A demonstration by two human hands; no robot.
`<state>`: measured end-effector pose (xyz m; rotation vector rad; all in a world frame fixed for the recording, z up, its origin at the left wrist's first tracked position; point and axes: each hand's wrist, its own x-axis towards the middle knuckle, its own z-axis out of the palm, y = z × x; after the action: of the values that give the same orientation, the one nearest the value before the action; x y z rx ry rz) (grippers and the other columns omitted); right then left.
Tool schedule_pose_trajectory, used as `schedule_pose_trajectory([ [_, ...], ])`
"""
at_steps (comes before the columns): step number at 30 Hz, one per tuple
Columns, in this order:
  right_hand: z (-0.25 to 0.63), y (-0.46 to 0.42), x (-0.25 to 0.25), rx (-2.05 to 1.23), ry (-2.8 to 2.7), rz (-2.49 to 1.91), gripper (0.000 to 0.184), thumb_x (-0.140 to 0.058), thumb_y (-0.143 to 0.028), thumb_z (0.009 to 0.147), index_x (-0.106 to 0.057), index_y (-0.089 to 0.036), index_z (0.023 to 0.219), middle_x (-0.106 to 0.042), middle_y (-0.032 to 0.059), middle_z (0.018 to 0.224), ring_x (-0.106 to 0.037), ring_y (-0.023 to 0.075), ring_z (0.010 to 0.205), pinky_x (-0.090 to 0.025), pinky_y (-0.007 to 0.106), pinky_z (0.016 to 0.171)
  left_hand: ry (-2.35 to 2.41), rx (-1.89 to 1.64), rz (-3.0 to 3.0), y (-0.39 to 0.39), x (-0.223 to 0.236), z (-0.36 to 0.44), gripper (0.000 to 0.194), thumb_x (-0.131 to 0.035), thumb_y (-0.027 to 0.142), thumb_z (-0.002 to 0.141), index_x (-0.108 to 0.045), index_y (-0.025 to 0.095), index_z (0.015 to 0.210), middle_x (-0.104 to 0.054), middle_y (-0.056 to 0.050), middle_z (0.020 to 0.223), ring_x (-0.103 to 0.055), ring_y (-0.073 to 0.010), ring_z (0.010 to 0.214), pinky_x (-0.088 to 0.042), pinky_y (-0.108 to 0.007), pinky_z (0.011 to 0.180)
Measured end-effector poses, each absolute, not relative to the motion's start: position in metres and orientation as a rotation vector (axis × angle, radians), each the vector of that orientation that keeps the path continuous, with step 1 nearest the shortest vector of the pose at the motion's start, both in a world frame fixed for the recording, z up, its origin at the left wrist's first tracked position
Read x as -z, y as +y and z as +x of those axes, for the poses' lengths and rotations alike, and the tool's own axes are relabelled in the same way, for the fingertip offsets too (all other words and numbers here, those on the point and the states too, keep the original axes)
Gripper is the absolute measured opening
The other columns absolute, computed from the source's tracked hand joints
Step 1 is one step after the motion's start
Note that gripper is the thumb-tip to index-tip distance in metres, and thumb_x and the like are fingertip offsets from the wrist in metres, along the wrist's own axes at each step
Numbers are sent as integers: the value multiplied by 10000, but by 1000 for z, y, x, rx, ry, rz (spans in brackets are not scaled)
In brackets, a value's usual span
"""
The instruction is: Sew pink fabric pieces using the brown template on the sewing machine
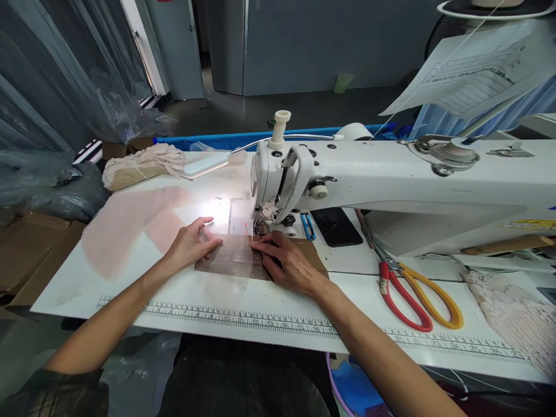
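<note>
Strong glare is thrown on the counter just beyond the grip by a lamp; edges are bent and dimmed.

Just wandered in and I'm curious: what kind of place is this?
Most likely a sewing workshop. A white industrial sewing machine stands on the table, scissors lie beside it, and both hands, left hand and right hand, press sheer fabric by the needle.
</note>
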<state>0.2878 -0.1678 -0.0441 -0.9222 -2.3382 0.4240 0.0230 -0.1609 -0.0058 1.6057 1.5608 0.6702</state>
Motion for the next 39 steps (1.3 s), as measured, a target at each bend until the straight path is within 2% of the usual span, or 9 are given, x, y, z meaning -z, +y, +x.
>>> schedule_pose_trajectory([
  [3, 285, -170, 39, -354, -2406, -918, 380, -455, -155, 898, -653, -211, 1217, -579, 121, 1060, -563, 265, 1009, -527, 490, 900, 1693, -739, 1956, -164, 0, 22, 643, -716, 415, 769, -500, 198, 1334, -662, -58, 974, -576, -141, 614, -497, -277, 563],
  [5, 283, -170, 37, -337, -2431, -958, 382, -457, -147, 891, -657, -208, 1211, -574, 128, 1058, -559, 271, 1002, -527, 498, 895, 1707, -778, 2269, -171, -3, 20, 443, -671, 392, 817, -615, 215, 1219, -635, -97, 1095, -582, -170, 714, -483, -292, 592],
  [8, 281, -169, 34, -362, -2430, -1007, 383, -456, -142, 890, -659, -191, 1212, -566, 140, 1057, -564, 272, 993, -534, 484, 892, 1148, -629, 2588, -187, -1, 19, 224, -601, 378, 886, -721, 207, 966, -662, -95, 1056, -606, -196, 817, -497, -309, 652],
  [10, 282, -167, 32, -403, -2433, -1016, 379, -456, -146, 895, -659, -191, 1212, -571, 137, 1055, -575, 268, 981, -536, 479, 892, 722, -497, 2608, -198, 4, 19, 202, -624, 368, 885, -726, 196, 913, -688, -87, 988, -622, -199, 861, -506, -329, 738],
  [12, 283, -164, 30, -454, -2439, -1003, 374, -455, -152, 900, -657, -201, 1211, -581, 125, 1056, -585, 259, 963, -539, 477, 887, 580, -477, 2592, -206, 10, 20, 178, -633, 341, 891, -724, 188, 901, -699, -91, 971, -628, -201, 884, -494, -342, 788],
  [17, 289, -159, 28, -546, -2412, -919, 360, -444, -176, 927, -652, -209, 1219, -582, 112, 1068, -596, 228, 960, -547, 442, 880, 543, -708, 2630, -210, 20, 21, 156, -634, 276, 904, -709, 163, 825, -701, -72, 877, -617, -168, 776, -465, -324, 717],
  [24, 296, -162, 39, -569, -2364, -951, 373, -466, -174, 923, -637, -233, 1249, -548, 113, 1130, -594, 223, 1025, -542, 439, 918, 521, -872, 2532, -208, 21, 21, 89, -666, 219, 879, -716, 148, 857, -689, -93, 908, -627, -170, 803, -487, -317, 719],
  [35, 296, -164, 42, -504, -2349, -935, 396, -438, -127, 903, -645, -192, 1235, -548, 126, 1127, -594, 230, 1059, -533, 457, 955, 467, -860, 2531, -210, 21, 29, 99, -645, 195, 891, -717, 151, 840, -726, -89, 897, -648, -171, 798, -491, -327, 712],
  [39, 297, -170, 36, -538, -2342, -930, 419, -439, -110, 894, -645, -221, 1242, -550, 115, 1133, -600, 210, 1038, -542, 428, 938, 466, -851, 2546, -210, 23, 29, 97, -646, 196, 890, -713, 151, 837, -732, -87, 895, -645, -168, 780, -491, -332, 710],
])
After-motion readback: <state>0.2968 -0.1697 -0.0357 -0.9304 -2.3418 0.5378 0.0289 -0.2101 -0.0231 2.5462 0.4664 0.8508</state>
